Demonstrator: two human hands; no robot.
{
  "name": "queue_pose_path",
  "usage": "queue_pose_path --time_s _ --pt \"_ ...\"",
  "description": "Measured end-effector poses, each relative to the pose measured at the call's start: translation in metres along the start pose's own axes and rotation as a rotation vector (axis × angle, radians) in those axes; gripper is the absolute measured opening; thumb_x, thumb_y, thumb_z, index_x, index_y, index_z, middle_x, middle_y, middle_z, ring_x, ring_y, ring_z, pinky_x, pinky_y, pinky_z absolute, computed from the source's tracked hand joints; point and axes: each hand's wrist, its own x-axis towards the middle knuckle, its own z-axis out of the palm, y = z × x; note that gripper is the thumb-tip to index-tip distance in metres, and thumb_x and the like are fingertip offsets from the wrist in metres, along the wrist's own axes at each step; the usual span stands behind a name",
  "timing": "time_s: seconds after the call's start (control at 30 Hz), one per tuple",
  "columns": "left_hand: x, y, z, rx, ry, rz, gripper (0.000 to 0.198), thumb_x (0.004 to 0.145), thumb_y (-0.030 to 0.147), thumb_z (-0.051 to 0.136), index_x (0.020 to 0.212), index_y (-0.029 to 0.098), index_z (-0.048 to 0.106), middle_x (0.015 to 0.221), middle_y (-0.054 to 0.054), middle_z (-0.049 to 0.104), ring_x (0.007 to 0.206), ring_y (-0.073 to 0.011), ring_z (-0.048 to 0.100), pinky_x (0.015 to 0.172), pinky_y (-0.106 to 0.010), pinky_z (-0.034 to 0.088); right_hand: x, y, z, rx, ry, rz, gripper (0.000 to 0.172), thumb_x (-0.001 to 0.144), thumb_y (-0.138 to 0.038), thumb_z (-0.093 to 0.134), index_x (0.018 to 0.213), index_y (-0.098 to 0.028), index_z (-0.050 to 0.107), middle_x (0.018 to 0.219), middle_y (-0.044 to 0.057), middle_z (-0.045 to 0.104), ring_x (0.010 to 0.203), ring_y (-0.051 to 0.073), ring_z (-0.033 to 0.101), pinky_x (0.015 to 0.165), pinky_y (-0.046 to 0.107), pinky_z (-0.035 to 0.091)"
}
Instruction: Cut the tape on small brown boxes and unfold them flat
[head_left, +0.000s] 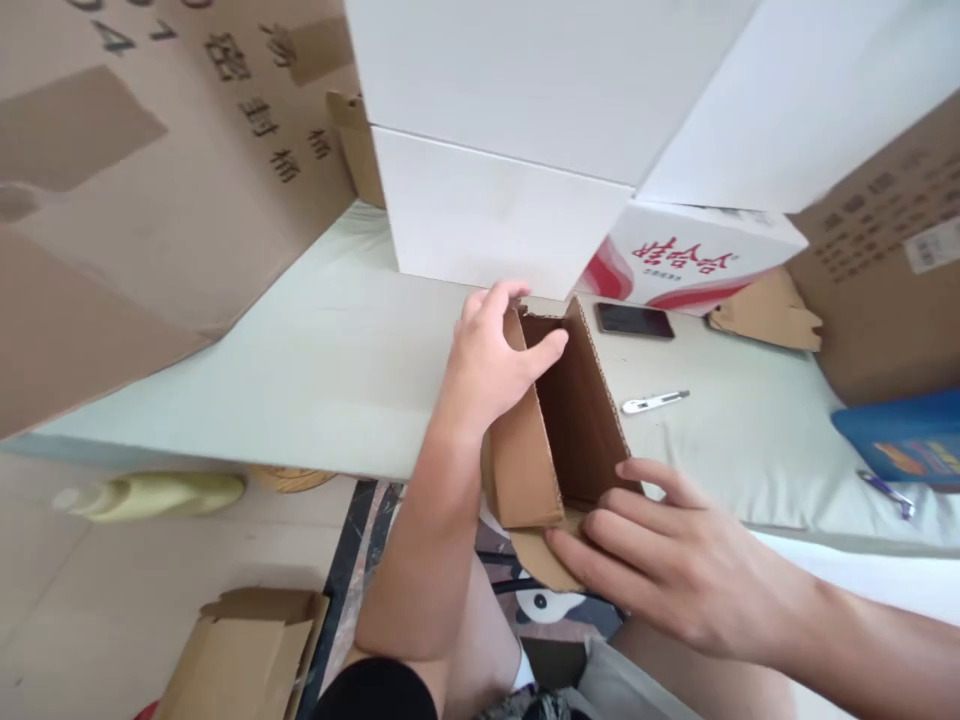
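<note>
A small brown cardboard box (525, 455) stands open-topped at the front edge of the surface, its dark inside facing up at me. My left hand (495, 360) grips the far end of its left wall, with the thumb over the opening and the fingers outside. At the near end, my right hand (667, 560) holds the box, several fingers pressed on the near flap (544, 562) and one finger by the right wall's edge. That hand's palm side is hidden. A white utility knife (654, 402) lies right of the box, below a dark phone (635, 320).
White boxes (502, 210) are stacked behind, beside a red-and-white printed box (690, 255). Large cartons flank both sides, the left one (150, 220) very near. A blue package (900, 435) and a pen (887, 494) lie right. On the floor are a yellowish bottle (161, 495) and folded cardboard (236, 660).
</note>
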Motion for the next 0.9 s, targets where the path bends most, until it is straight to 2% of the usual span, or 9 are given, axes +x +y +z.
queue_pose_path --time_s 0.13,0.23,0.4,0.5,0.57,0.67,0.77,0.83,0.9 --pt "0.004 -0.008 0.023 0.142 -0.088 -0.025 0.055 0.054 -0.011 0.072 0.097 0.024 0.073 0.109 -0.005 0.062 0.114 -0.0294 0.059 0.116 -0.045 0.04 -0.03 0.016 0.001 0.023 0.086 0.127 0.022 0.102 -0.013 0.047 0.11 -0.022 0.065 0.075 -0.004 0.072 0.079 0.014 0.067 0.103 0.039 0.039" --pt "0.011 -0.012 0.023 0.049 -0.081 -0.05 0.05 0.062 -0.003 0.063 0.103 0.024 0.07 0.104 -0.004 0.065 0.1 -0.0243 0.063 0.101 -0.039 0.05 -0.052 0.034 0.013 0.008 0.192 0.277 0.011 0.099 -0.022 0.062 0.11 -0.022 0.062 0.083 -0.002 0.076 0.089 0.016 0.071 0.104 0.043 0.039" --pt "0.02 -0.023 0.025 -0.059 0.008 -0.07 0.045 0.065 0.003 0.06 0.104 0.024 0.067 0.094 -0.003 0.064 0.092 -0.0207 0.062 0.083 -0.029 0.05 -0.066 0.055 0.049 0.028 0.489 0.523 0.038 0.088 -0.017 0.074 0.12 -0.03 0.058 0.117 0.008 0.069 0.123 0.029 0.064 0.102 0.048 0.051" --pt "0.023 -0.036 0.033 0.071 -0.002 0.023 0.03 0.072 0.012 0.071 0.099 0.023 0.069 0.085 -0.002 0.059 0.091 -0.0207 0.061 0.085 -0.029 0.049 -0.063 0.061 0.07 0.222 0.75 0.691 0.059 0.087 -0.022 0.074 0.137 -0.033 0.048 0.125 0.011 0.058 0.115 0.027 0.064 0.092 0.045 0.059" --pt "0.025 -0.044 0.038 0.217 -0.027 0.051 0.026 0.075 0.023 0.078 0.099 0.023 0.069 0.089 -0.002 0.062 0.094 -0.0216 0.062 0.088 -0.03 0.05 -0.061 0.062 0.079 0.395 0.756 0.674 0.056 0.089 -0.034 0.072 0.139 -0.031 0.046 0.118 0.01 0.06 0.104 0.025 0.066 0.086 0.044 0.061" --pt "0.028 -0.05 0.043 0.379 -0.037 0.092 0.032 0.08 0.035 0.079 0.107 0.023 0.067 0.112 -0.005 0.067 0.114 -0.0241 0.062 0.101 -0.032 0.048 -0.062 0.064 0.086 0.58 0.615 0.473 0.047 0.094 -0.058 0.06 0.126 -0.024 0.059 0.115 0.012 0.066 0.118 0.031 0.064 0.101 0.052 0.056" --pt "0.028 -0.047 0.044 0.549 -0.098 0.114 0.048 0.078 0.041 0.082 0.12 0.025 0.066 0.129 -0.007 0.064 0.13 -0.0258 0.057 0.111 -0.036 0.046 -0.069 0.063 0.095 0.712 0.582 0.366 0.034 0.102 -0.044 0.048 0.125 -0.024 0.064 0.126 0.012 0.068 0.137 0.03 0.056 0.12 0.053 0.043" --pt "0.027 -0.043 0.044 0.698 -0.16 0.086 0.057 0.073 0.041 0.085 0.125 0.026 0.067 0.134 -0.008 0.061 0.132 -0.0277 0.057 0.113 -0.039 0.047 -0.076 0.061 0.107 0.796 0.622 0.406 0.035 0.103 -0.035 0.048 0.135 -0.028 0.059 0.141 0.011 0.062 0.145 0.027 0.05 0.124 0.051 0.038" --pt "0.026 -0.039 0.044 0.797 -0.202 0.04 0.059 0.071 0.04 0.085 0.126 0.026 0.069 0.134 -0.008 0.06 0.128 -0.029 0.06 0.111 -0.042 0.049 -0.084 0.06 0.123 0.95 0.688 0.528 0.044 0.102 -0.046 0.048 0.143 -0.031 0.051 0.156 0.011 0.051 0.15 0.029 0.044 0.122 0.052 0.041"
